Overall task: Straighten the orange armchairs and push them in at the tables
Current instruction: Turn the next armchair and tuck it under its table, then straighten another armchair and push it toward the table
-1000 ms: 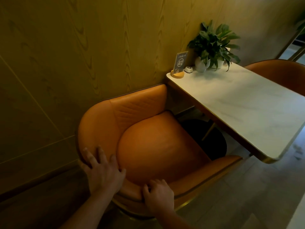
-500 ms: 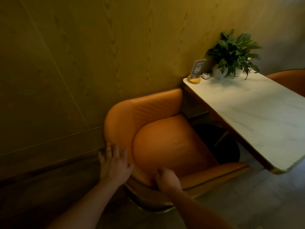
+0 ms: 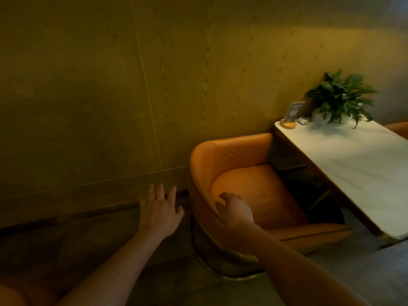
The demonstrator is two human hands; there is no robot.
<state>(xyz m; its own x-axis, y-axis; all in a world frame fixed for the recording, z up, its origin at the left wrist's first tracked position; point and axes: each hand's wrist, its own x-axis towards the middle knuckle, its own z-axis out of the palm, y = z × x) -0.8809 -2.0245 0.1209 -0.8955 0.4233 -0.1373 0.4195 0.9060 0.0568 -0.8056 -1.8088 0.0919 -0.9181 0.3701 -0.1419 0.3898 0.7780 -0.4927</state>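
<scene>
An orange armchair (image 3: 240, 171) with a gold base ring stands against the wood wall, its seat facing the white marble table (image 3: 362, 160). My right hand (image 3: 235, 212) hovers over the chair's curved back rim with fingers loosely spread; whether it still touches the rim I cannot tell. My left hand (image 3: 160, 209) is off the chair, held in the air to its left with fingers spread and nothing in it. A second orange armchair (image 3: 397, 129) shows at the table's far side.
The wood-panelled wall (image 3: 110, 107) runs close behind the chair. On the table's wall end stand a potted plant (image 3: 340, 100), a table-number sign (image 3: 294, 112) and a small call button (image 3: 302, 120). Another orange seat (image 3: 11, 294) peeks in at bottom left.
Both hands have let go of the chair back. The left hand drew away to the left, the right hand opened. The view swung left, so chair and table sit further right.
</scene>
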